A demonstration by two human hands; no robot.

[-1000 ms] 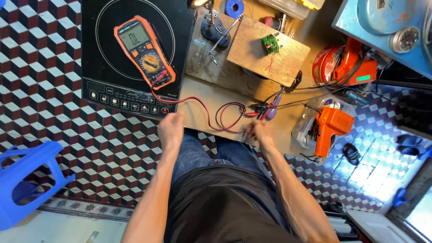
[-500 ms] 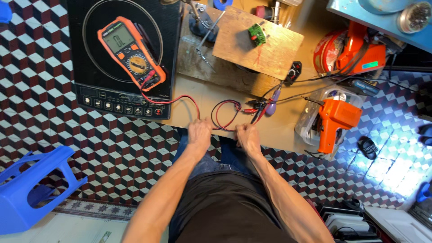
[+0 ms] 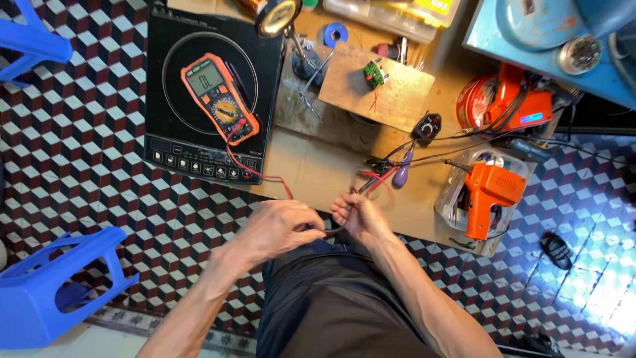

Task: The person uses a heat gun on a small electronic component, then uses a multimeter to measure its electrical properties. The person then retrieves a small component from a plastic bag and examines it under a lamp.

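The board (image 3: 311, 169) lies flat on a floor of cube-pattern tiles (image 3: 86, 152), and the person sits at its near edge. The largest thing on it is a black induction cooker (image 3: 262, 86) filling the left end, with an orange multimeter (image 3: 218, 98) lying on its glass. Blue stools (image 3: 56, 292) stand on the tiles off the board's left side. Toward the far edge a wooden block (image 3: 391, 93) carries a small green circuit board (image 3: 375, 73). At the right edge an orange soldering gun (image 3: 489, 195) rests on a clear tray, and a red tool (image 3: 510, 106) lies near the far right corner. A purple-handled screwdriver (image 3: 402, 174) lies near the middle. The test leads (image 3: 258, 174) run from the multimeter across the cooker's front to the near edge, where both hands meet. The left hand (image 3: 281, 229) is loosely curled, fingers closed round the leads. The right hand (image 3: 361, 215) is just beside it, fingertips pinched on the red probe (image 3: 374, 182), whose tip points toward the screwdriver.
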